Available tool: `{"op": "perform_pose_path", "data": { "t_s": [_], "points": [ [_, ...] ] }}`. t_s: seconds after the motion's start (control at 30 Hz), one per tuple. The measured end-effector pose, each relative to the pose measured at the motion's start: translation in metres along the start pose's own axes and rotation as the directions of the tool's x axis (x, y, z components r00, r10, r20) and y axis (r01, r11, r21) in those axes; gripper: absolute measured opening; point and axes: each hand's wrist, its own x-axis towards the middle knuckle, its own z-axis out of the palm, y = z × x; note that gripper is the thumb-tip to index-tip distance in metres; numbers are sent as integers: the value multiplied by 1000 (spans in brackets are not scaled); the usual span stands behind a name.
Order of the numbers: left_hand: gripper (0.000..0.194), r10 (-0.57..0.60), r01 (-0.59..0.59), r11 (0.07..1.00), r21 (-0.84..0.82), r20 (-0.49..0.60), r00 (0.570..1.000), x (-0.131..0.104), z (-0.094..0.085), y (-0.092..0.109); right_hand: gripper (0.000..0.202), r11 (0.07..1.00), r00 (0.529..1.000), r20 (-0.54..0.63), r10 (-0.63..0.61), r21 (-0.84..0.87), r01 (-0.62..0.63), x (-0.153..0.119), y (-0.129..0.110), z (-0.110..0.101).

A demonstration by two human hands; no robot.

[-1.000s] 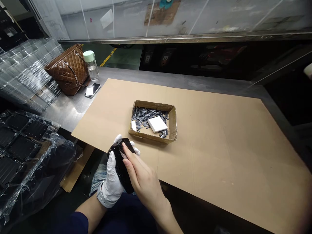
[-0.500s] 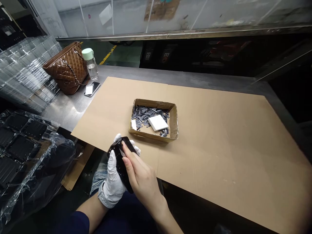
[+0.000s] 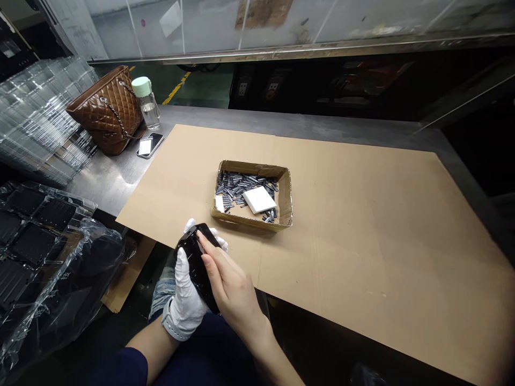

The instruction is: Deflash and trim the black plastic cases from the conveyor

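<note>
My left hand (image 3: 187, 300), in a white glove, is wrapped round a glossy black plastic part (image 3: 198, 265) and holds it tilted above my lap. The gloved thumb lies along the near left side, and gloved fingertips show at the far edge. My bare right hand (image 3: 233, 289) rests over the part, its index fingertip pressed on the upper face and its thumb bent close by. Whatever may be under or between those fingers is hidden. Beyond the hands, a shallow cardboard box (image 3: 287, 201) holds many small black strips (image 3: 237, 185) and a white square block (image 3: 259, 200).
Brown cardboard (image 3: 341, 225) covers the metal table (image 3: 112, 179). A quilted brown bag (image 3: 107, 112), a water bottle (image 3: 148, 104) and a phone (image 3: 150, 145) stand or lie at the back left. Black trays in plastic wrap (image 3: 52, 252) and stacked clear trays (image 3: 44, 118) are at the left.
Both hands and the black part appear slightly farther left, along with a small shift of the whole view. The right index finger stays pressed on the part.
</note>
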Motion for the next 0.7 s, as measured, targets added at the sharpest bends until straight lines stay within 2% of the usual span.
{"op": "perform_pose_path", "data": {
  "t_s": [0.1, 0.23, 0.37, 0.53, 0.6, 0.7],
  "points": [
    [40, 3, -5, 999, 47, 51, 999, 1, -2, -1, 41, 978, 993, -25, 119, 177, -113, 4, 0, -6],
    [40, 159, -167, 966, 196, 57, 986, 6, -16, -5, 33, 917, 957, 43, 286, 277, -286, 17, -2, -7],
    [43, 244, -255, 921, 296, 73, 967, 12, -21, -4, 29, 904, 943, 80, 322, 271, -331, 27, -4, -5],
    [49, 409, -445, 803, 398, 176, 896, 15, -20, -1, 30, 859, 927, 154, 341, 349, -374, 30, 1, -3],
    [47, 392, -431, 808, 403, 179, 902, 16, -22, -2, 30, 821, 918, 168, 360, 409, -398, 30, 3, 0],
    [44, 270, -296, 895, 334, 124, 955, 18, -21, -5, 32, 757, 890, 156, 428, 476, -448, 31, 5, 3]
  ]
}}
